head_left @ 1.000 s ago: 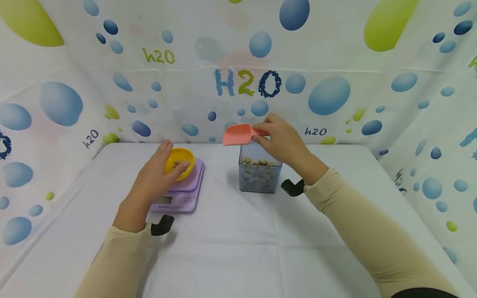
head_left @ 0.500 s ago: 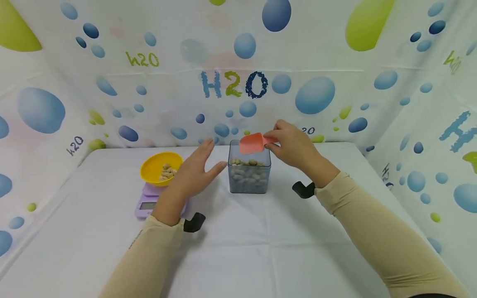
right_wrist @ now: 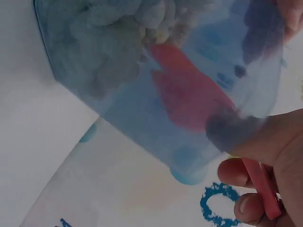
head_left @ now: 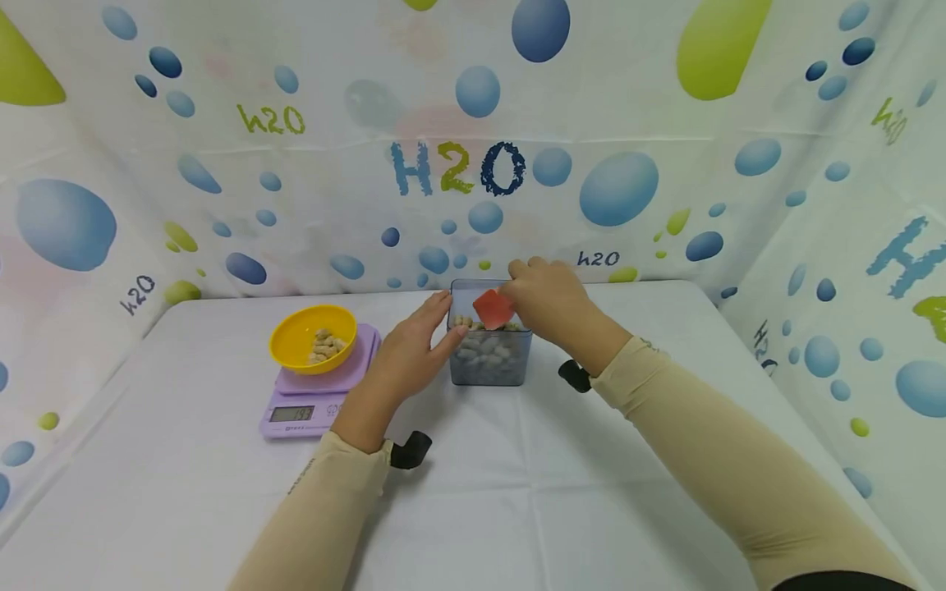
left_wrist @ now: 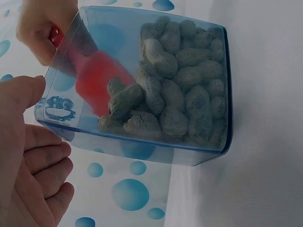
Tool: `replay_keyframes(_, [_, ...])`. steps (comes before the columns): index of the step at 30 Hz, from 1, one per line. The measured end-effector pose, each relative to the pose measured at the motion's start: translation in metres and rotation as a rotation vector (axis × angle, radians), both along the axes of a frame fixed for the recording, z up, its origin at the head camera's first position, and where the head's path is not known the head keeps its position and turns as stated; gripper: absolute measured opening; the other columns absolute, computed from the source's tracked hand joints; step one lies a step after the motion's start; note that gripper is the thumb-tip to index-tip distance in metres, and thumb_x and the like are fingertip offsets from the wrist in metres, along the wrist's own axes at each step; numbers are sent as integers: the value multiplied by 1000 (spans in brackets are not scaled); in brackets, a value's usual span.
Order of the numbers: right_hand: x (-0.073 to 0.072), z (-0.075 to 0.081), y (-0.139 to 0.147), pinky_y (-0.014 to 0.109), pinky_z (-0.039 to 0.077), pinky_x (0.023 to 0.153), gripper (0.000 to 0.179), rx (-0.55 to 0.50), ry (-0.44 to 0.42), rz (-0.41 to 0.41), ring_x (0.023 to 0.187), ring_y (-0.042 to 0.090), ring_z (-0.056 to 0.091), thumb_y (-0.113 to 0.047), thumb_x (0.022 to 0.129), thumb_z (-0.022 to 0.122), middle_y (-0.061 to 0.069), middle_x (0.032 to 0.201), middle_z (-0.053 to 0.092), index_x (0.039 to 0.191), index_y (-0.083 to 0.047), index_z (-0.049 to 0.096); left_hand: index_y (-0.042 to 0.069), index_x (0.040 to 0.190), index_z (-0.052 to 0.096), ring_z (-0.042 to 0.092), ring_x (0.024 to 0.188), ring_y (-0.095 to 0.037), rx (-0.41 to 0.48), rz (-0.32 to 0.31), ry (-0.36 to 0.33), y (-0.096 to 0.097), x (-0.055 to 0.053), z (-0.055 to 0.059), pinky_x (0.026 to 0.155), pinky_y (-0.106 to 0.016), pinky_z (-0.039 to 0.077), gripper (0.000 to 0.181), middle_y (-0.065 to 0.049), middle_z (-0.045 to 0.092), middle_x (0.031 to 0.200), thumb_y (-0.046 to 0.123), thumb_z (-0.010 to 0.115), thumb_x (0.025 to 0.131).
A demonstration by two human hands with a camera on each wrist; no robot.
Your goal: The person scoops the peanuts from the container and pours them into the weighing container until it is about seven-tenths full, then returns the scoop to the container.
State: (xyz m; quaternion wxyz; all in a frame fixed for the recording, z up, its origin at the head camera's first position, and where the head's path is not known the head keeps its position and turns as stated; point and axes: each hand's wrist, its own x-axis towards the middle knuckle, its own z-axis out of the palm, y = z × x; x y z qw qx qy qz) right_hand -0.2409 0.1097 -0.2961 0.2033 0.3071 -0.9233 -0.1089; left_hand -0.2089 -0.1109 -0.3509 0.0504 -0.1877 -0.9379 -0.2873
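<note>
Plainly, the right hand (head_left: 548,302) grips a red scoop (head_left: 493,309) inside the peanut box (head_left: 488,361) — left hand (head_left: 408,351) relaxed alongside.

I had both arms (head_left: 724,460) stretched forward, the left hand (head_left: 408,353) with its thumb (left_wrist: 29,90) parted from loosely bent fingers (left_wrist: 49,163), the right hand (head_left: 553,305) curled in a grip.

The head camera looks forward and down over the surface (head_left: 473,525), with the container (head_left: 488,361) small at mid-frame. From close up, both wrist cameras face the container's clear walls, which show tilted across the upper frame; all three views share the scoop (head_left: 493,309).
</note>
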Motion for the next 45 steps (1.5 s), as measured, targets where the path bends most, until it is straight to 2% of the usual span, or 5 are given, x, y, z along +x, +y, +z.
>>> replay_keyframes(11, [-9,9,-25,34,58,76,17,70,-247,26,82,23,62,-12,83,79,5,93,69,101,-13,78,19,157,26,23,151,-19,16,2,8,-1,0,-2,120,-46,27,69,2,24,163,52,48,100])
replay_keyframes(18, [-8,18,-12,34,56,84,14,-126,-454,-12,86,19,63,-17,91,71,1,96,71,103,-14,78,21,158,25,24,150,-21,11,9,1,-1,-1,-4,119,-47,28,70,2,23,164,54,46,100])
replay_keyframes(26, [-14,7,-8,36,53,81,23,-242,-478,8,86,22,61,-20,93,69,6,103,73,113,-9,74,19,157,25,24,151,-20,7,8,18,-1,-2,-4,120,-46,27,69,0,23,164,51,48,100])
replay_keyframes(36, [-14,7,3,38,54,85,33,-429,-628,-71,99,24,61,-26,93,70,8,118,70,120,-8,71,20,158,24,25,150,-21,14,12,-5,1,0,-2,120,-46,28,71,1,23,164,56,45,100])
replay_keyframes(45, [-10,-6,-5,41,55,94,34,-415,-493,-94,109,26,65,-24,94,68,10,121,70,124,-8,69,22,158,23,21,151,-19,7,33,-18,2,-1,-4,120,-46,26,70,2,21,164,52,48,100])
